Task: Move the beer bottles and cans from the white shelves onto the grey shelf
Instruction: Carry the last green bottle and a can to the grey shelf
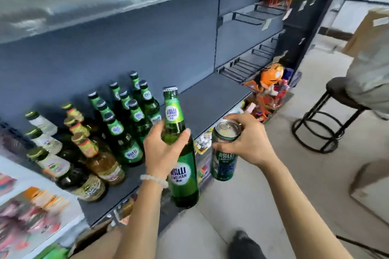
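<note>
The left hand (163, 149) grips a tall green glass beer bottle (181, 153) by its shoulder, upright, just off the front edge of the grey metal shelf (210, 99). Beside it, the right hand (244, 139) clasps the rim of a green aluminium beer can (224, 157), upright too and further out from that edge; the bottle looks nearer to landing.

1 head cam, wide-angle, looking down-fwd, close on grey shelf (210, 99)

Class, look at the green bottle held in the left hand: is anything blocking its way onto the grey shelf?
Nothing visible does. The green bottle has bare grey shelf directly behind it, right of the standing green bottles.
</note>
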